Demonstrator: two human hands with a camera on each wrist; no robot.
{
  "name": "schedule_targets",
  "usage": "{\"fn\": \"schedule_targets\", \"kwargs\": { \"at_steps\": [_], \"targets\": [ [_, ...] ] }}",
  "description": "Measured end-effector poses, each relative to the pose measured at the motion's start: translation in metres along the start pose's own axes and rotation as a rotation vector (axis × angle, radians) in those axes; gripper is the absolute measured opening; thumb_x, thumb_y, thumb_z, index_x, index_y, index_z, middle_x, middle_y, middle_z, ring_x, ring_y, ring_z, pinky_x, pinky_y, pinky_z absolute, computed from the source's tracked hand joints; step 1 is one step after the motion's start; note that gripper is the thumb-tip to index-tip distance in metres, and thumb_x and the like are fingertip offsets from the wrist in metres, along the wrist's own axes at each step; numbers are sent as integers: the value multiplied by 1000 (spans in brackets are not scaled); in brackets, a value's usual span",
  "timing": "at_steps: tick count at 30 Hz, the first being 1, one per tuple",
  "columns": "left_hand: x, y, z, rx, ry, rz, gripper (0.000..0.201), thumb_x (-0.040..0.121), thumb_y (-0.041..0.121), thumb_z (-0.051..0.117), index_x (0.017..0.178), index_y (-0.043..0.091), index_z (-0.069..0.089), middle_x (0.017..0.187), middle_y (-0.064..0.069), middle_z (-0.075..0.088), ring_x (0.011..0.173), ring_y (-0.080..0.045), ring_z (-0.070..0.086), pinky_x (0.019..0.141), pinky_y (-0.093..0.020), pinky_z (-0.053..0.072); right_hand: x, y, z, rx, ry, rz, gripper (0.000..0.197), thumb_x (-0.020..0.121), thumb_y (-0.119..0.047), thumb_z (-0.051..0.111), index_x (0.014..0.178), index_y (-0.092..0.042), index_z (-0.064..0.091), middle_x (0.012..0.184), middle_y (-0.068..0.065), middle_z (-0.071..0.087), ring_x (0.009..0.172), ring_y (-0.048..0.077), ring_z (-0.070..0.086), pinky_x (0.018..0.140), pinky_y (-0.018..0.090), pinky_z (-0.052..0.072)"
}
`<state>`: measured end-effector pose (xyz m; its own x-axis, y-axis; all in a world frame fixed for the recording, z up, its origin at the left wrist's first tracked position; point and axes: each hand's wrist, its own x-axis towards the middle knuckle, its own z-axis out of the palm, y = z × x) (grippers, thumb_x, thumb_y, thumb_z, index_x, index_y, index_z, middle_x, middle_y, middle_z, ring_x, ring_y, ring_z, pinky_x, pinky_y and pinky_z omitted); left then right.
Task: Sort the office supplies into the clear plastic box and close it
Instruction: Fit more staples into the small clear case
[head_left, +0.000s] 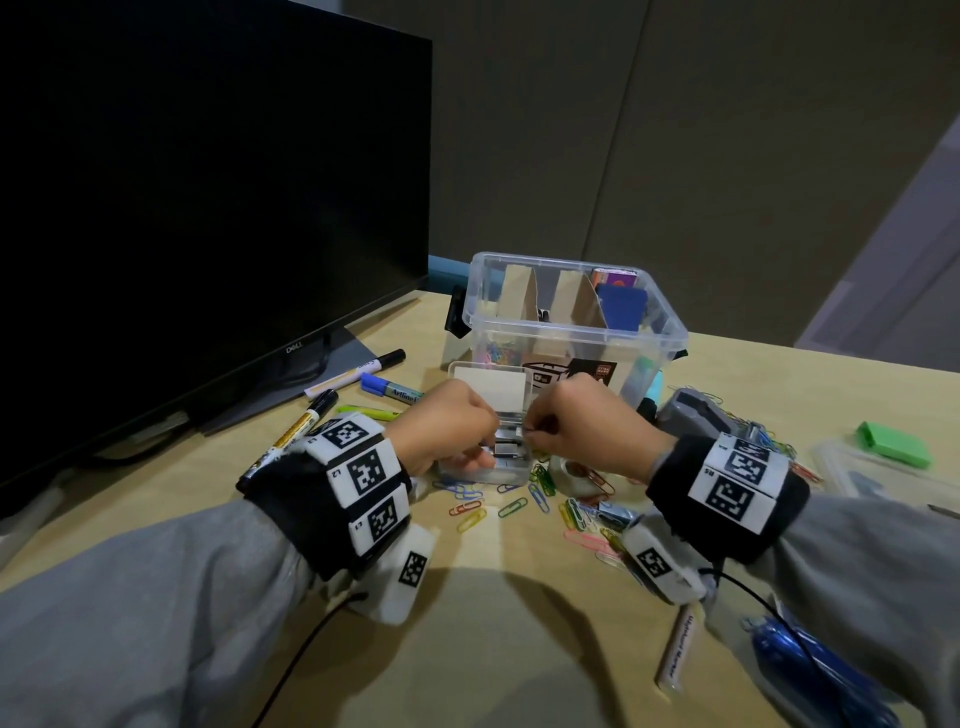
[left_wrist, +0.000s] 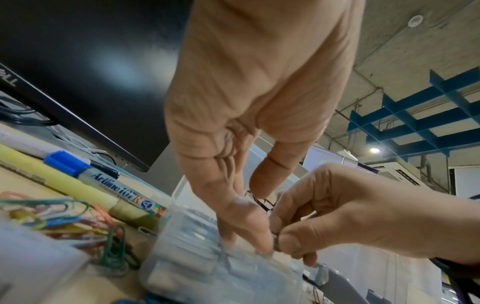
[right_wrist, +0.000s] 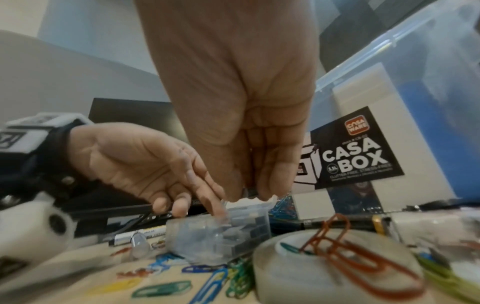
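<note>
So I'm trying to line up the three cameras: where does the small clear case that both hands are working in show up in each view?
Head: small clear case at centre, between the two hands, lid up.
Left wrist: bottom centre, under the left hand's fingertips.
Right wrist: centre, below both hands, just left of the tape roll.
Shared landmark: the clear plastic box behind the case in every view.

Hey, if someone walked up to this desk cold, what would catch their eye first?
Probably both hands meeting over the small clear case at the desk's centre, the right hand pinching a small metal piece above it while the left hand reaches in. Next, bright paper clips scattered in front, and the clear plastic box standing open behind.
</note>
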<state>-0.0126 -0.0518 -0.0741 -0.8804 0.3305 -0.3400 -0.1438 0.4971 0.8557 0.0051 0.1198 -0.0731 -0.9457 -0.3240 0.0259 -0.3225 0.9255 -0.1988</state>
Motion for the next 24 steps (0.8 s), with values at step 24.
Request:
{"fn": "schedule_targets", "kwargs": {
  "at_steps": [24],
  "targets": [
    [-10, -13, -28, 519, 51, 174, 17, 89, 13, 63, 99, 20, 75, 90, 8, 66, 80, -8, 59, 68, -22, 49, 10, -21, -1, -228, -200, -282, 30, 95, -15, 54, 115, -31, 70, 104, -3, 60, 101, 16, 49, 80, 36, 49]
  ]
}}
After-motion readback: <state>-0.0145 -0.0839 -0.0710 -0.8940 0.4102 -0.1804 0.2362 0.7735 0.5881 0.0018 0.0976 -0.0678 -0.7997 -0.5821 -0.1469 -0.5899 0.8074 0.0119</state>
